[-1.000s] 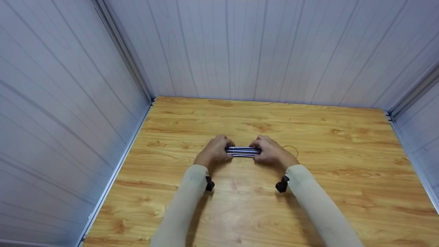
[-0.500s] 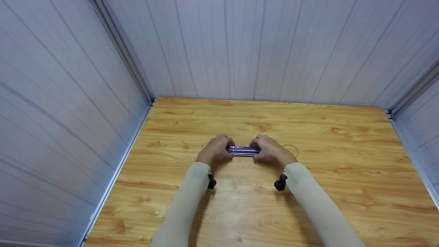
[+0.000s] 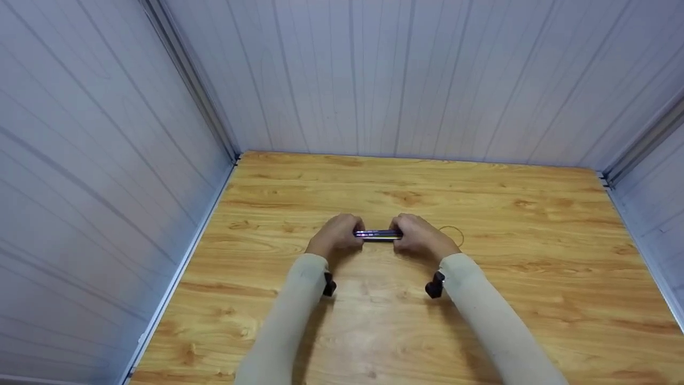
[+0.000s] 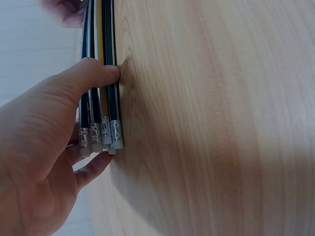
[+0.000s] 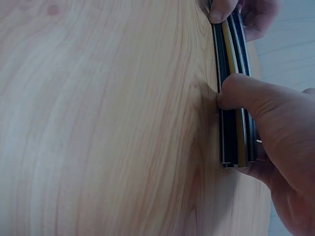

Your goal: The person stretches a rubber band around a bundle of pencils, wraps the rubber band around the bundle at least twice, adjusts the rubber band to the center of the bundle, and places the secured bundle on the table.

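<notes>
A bundle of several pencils (image 3: 378, 236) lies crosswise between my hands, low over the wooden table. Most are dark and shiny, with one yellow stripe among them. My left hand (image 3: 337, 235) grips the eraser end, its thumb across the near side and fingers behind. In the left wrist view white erasers in silvery ferrules (image 4: 101, 135) stick out past that thumb, slightly uneven. My right hand (image 3: 419, 235) holds the other end the same way; the pencils' flat ends (image 5: 236, 164) show beyond its thumb. Parts of the bundle are hidden by the fingers.
A thin rubber band (image 3: 463, 235) forms a loop on the table (image 3: 534, 267), just right of my right hand. White panelled walls (image 3: 374, 80) rise at the back and both sides. A small black device (image 3: 435, 286) sits at each sleeve cuff.
The bundle has turned between my hands: it looks narrower, and a yellow stripe now shows at its near side. Both hands stay at the ends, shifted only slightly.
</notes>
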Demonstrator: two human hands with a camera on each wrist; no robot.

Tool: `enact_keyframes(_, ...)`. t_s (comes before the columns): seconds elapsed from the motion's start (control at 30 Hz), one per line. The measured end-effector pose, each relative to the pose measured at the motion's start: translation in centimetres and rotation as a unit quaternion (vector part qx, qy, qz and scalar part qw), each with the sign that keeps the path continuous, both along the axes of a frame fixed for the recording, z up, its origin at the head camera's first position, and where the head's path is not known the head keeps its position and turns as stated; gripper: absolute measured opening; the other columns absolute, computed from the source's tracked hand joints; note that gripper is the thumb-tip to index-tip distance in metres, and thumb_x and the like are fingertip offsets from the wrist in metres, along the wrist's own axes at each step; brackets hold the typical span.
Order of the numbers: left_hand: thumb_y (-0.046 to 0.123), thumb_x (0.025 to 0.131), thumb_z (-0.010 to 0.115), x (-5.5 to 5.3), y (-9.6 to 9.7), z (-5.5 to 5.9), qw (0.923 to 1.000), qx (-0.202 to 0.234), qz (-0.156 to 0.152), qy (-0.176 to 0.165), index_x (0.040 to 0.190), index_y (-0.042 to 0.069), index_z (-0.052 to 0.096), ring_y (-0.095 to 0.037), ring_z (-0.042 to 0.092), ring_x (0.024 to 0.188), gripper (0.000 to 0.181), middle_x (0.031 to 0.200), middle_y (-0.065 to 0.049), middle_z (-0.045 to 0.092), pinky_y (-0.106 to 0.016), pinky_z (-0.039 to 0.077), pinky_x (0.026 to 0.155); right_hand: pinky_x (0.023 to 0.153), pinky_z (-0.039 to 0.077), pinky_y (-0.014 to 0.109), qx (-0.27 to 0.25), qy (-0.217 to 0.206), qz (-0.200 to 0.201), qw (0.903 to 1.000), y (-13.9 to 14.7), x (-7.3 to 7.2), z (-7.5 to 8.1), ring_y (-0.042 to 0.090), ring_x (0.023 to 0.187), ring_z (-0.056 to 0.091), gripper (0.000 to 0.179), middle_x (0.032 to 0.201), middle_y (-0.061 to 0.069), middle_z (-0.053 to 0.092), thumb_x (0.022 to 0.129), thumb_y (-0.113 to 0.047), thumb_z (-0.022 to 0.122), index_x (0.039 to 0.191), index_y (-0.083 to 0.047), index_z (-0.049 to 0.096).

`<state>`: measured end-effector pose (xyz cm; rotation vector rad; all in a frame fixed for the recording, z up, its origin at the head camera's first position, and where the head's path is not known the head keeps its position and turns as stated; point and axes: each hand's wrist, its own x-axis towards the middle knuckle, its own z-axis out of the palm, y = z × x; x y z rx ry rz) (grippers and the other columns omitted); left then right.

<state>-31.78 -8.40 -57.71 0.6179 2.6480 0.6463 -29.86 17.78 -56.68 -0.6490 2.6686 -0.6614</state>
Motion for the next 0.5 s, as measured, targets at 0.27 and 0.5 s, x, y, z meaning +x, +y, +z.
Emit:
enact_keyframes(0.27,0.021,0.099,0.081,-1.7,-0.1,-2.7,0.9998,0.001,0.005,-0.017,0.110,0.016,0.081,-0.015,0.065,0.090,0.013,0.106,0.000,0.079,-0.036,0.057,0.084,0.092,0.054,0.043,0.004,-0.007,-0.002,1.0000,-0.1,0.0,0.2,0.021,0.099,0.062,0.025,0.116,0.012,0.073,0.093,-0.010,0.084,0.116,-0.004,0.077)
enact_keyframes(0.5,0.023,0.099,0.083,-2.2,0.0,-3.4,0.9995,-0.005,0.012,-0.030,0.112,0.015,0.082,-0.016,0.066,0.092,0.015,0.109,-0.001,0.079,-0.039,0.058,0.087,0.094,0.055,0.045,0.017,-0.013,-0.006,0.9997,-0.3,0.0,0.3,0.022,0.101,0.062,0.027,0.118,0.013,0.072,0.093,-0.012,0.084,0.117,-0.003,0.076)
